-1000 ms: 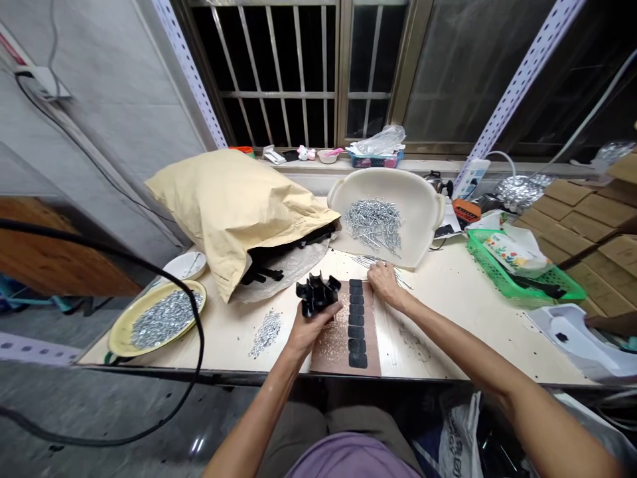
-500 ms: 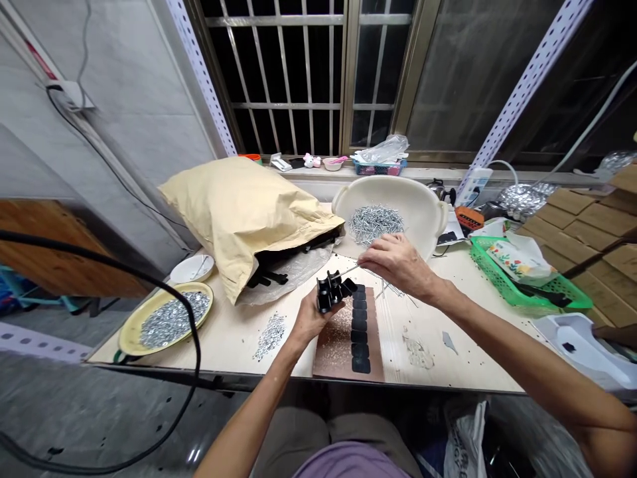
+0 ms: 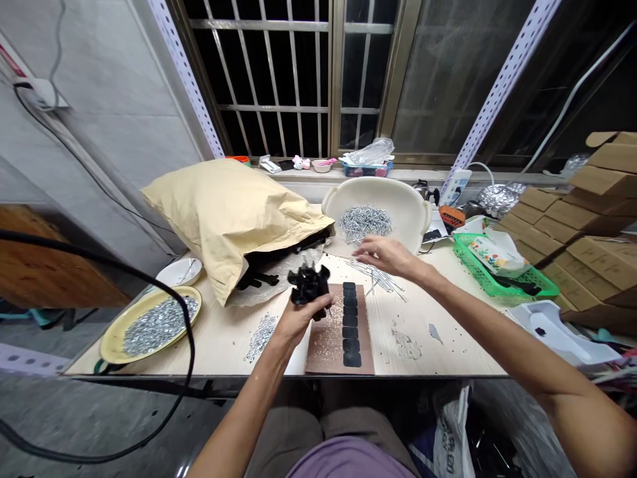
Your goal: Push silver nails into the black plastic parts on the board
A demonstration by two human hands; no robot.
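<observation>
My left hand [image 3: 301, 318] is closed around a cluster of black plastic clips [image 3: 307, 282], held up over the left edge of a brown board [image 3: 323, 345]. A column of flat black pieces [image 3: 350, 332] lies along that board. My right hand [image 3: 381, 254] hovers above loose long metal screws [image 3: 381, 277] on the table, just in front of a cream basin [image 3: 408, 206]. Its fingers are slightly bent and apart, with nothing visible in them. A heap of long silvery screws [image 3: 363, 222] lies in the basin.
A big yellow sack [image 3: 213, 212] spills black parts at its mouth. At left are a yellow dish [image 3: 112, 335] of small metal pieces and a white plate [image 3: 169, 271]. A green basket [image 3: 522, 292] and cardboard boxes [image 3: 597, 265] stand at right. A black cable [image 3: 192, 345] loops in front.
My right hand has drawn away from the black clips toward the loose screws; the thin rod in its fingers is no longer seen there. My left hand has turned the clips and moved slightly left.
</observation>
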